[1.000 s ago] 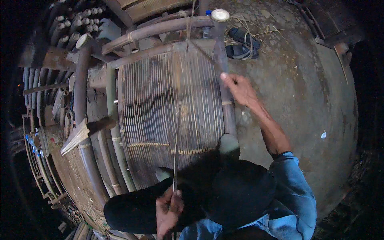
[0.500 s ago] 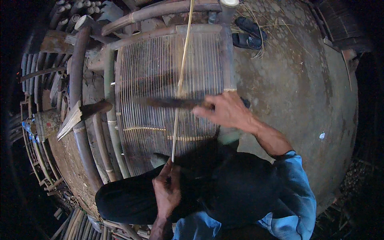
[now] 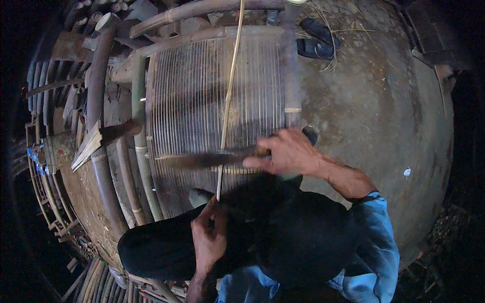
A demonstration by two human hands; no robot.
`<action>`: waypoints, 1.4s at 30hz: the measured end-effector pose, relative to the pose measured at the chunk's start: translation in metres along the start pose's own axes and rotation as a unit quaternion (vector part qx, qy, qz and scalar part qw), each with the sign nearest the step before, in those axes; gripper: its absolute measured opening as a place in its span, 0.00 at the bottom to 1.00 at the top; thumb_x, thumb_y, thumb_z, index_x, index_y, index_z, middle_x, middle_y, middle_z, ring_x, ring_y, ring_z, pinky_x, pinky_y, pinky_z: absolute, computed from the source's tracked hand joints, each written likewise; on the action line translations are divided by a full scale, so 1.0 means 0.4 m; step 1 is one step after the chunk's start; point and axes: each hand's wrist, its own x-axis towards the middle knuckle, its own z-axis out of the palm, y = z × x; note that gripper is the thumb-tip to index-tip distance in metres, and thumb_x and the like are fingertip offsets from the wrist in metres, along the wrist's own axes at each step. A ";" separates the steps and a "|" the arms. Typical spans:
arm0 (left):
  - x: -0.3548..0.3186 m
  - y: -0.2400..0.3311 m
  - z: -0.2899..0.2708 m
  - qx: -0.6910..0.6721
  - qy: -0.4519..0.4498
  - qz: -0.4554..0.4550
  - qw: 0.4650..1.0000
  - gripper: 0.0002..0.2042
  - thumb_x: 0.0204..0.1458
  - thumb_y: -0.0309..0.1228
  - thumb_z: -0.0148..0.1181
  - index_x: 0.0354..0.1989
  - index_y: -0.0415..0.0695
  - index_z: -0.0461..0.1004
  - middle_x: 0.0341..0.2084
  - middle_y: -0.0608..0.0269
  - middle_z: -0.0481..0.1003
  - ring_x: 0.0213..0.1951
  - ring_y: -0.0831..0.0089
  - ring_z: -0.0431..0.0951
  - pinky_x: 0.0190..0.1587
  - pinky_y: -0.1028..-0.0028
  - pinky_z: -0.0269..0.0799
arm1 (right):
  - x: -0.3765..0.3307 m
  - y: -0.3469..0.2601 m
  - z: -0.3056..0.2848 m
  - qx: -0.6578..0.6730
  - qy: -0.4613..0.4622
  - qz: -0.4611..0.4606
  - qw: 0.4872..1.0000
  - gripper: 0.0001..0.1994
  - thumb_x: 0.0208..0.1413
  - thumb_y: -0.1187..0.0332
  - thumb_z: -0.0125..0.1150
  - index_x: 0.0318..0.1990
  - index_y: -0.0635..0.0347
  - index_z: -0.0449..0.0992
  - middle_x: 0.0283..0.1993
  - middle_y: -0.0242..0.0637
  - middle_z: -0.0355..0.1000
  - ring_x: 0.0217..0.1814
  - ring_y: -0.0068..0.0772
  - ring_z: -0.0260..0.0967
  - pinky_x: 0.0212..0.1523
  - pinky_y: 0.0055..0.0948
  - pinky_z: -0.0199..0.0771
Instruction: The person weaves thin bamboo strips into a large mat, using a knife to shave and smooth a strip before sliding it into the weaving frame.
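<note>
Between the thumb and fingers of my left hand (image 3: 209, 235) is the near end of a long pale bamboo strip (image 3: 230, 91), which runs away from me past the top edge of the view. My right hand (image 3: 290, 151) is closed round the handle of a dark knife (image 3: 202, 160), blurred by motion. Its blade points left and crosses the strip a short way beyond my left hand; whether it touches cannot be made out. Below both lies a slatted bamboo panel (image 3: 177, 101) of thin parallel slats in a pole frame.
A split bamboo piece (image 3: 91, 149) juts out beside thick poles (image 3: 97, 76) on the left. Dark sandals (image 3: 317, 40) lie on the bare floor (image 3: 374, 126) at the upper right. Cut bamboo is stacked at the lower left (image 3: 96, 280).
My right hand has brought the knife nearer to me along the strip, toward my left hand. The left hand keeps its pinch in almost the same place.
</note>
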 end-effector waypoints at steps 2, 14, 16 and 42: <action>-0.014 0.014 -0.004 0.031 -0.007 -0.011 0.999 0.16 0.60 0.24 0.53 0.54 0.30 0.72 0.23 0.64 0.72 0.30 0.85 0.66 0.31 0.79 0.65 | -0.004 0.002 0.004 -0.032 -0.002 -0.029 0.999 0.36 0.53 0.31 0.53 0.27 0.63 0.79 0.16 0.49 0.71 0.26 0.59 0.75 0.31 0.50 0.75; -0.052 0.029 -0.017 0.064 0.021 0.038 0.997 0.11 0.60 0.24 0.54 0.49 0.35 0.76 0.31 0.52 0.81 0.37 0.83 0.76 0.39 0.78 0.71 | 0.068 0.069 -0.043 0.024 0.039 0.056 0.997 0.34 0.54 0.33 0.54 0.25 0.61 0.80 0.18 0.53 0.71 0.25 0.59 0.74 0.33 0.51 0.74; -0.068 0.060 -0.031 0.100 -0.018 -0.085 0.991 0.11 0.60 0.24 0.54 0.49 0.36 0.76 0.32 0.50 0.81 0.37 0.80 0.78 0.39 0.75 0.72 | 0.041 0.052 -0.025 0.010 0.029 0.005 1.000 0.32 0.55 0.36 0.56 0.24 0.62 0.79 0.16 0.52 0.69 0.22 0.55 0.71 0.30 0.49 0.72; -0.180 -0.074 -0.071 0.171 0.059 0.210 0.961 0.11 0.55 0.23 0.61 0.47 0.38 0.80 0.14 0.67 0.72 0.15 0.84 0.60 0.16 0.73 0.52 | 0.169 0.155 -0.166 -0.050 0.021 0.128 0.990 0.36 0.52 0.29 0.53 0.35 0.60 0.84 0.26 0.58 0.75 0.33 0.62 0.76 0.38 0.52 0.77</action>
